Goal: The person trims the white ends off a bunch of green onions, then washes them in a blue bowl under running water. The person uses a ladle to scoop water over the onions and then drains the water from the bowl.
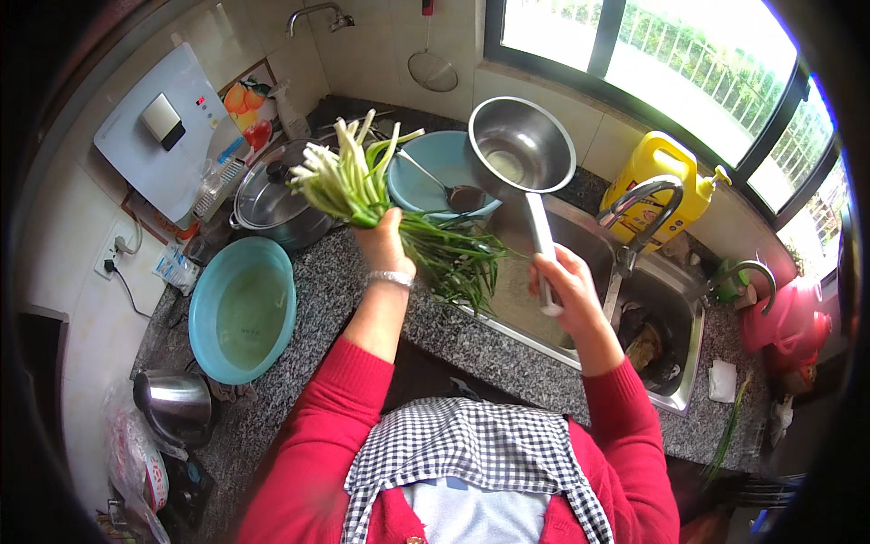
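My left hand (384, 248) grips a bunch of green onions (346, 180), its white stalks pointing up and its green leaves hanging over the counter and the sink's near edge. In my right hand (567, 282) is the pale handle of a stainless steel saucepan (522, 146). The pan's open top faces me, and it is above the far edge of the large sink basin (523, 285). Behind the leaves, a light blue basin (431, 160) holds a ladle (465, 197). The bottom of the large sink basin looks wet or covered with cloudy water.
On the left of the granite counter stand a turquoise basin of water (251, 319), a steel kettle (178, 408) and a lidded pot (272, 197). A chrome faucet (642, 224) and a yellow jug (652, 183) are behind the sink. Dark plastic lies in the small sink basin (686, 367).
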`<state>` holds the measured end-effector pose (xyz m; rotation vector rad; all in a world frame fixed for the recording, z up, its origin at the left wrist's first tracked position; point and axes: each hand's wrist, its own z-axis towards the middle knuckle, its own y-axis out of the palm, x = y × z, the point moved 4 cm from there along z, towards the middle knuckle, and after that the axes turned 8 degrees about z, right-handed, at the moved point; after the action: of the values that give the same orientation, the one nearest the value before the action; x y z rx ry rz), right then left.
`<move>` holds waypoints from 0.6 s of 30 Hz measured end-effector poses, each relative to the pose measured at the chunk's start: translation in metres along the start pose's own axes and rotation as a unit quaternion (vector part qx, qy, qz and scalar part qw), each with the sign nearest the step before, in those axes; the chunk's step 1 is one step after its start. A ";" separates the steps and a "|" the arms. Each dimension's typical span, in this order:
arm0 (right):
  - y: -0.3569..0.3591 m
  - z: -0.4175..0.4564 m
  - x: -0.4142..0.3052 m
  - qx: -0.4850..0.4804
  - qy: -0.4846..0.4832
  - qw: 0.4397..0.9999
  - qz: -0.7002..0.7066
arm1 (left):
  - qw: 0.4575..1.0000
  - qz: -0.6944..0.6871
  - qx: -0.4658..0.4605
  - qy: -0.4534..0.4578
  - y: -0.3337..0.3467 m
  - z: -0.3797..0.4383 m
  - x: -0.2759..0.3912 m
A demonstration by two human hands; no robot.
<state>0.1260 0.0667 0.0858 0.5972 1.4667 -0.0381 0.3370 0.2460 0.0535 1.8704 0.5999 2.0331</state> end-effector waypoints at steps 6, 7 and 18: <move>0.012 0.079 0.052 -0.061 0.040 0.997 0.024 | 0.999 -0.025 0.032 -0.028 -0.024 0.014 -0.010; 0.020 0.086 0.057 -0.054 0.045 0.997 0.027 | 0.998 -0.030 0.045 -0.026 -0.029 0.019 -0.009; 0.024 0.104 0.061 -0.068 0.046 0.996 0.021 | 0.997 -0.003 0.077 0.016 -0.028 0.033 -0.006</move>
<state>0.2385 0.0655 0.0362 0.5232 1.5327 0.1227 0.3691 0.2701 0.0358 1.9212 0.7901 2.0696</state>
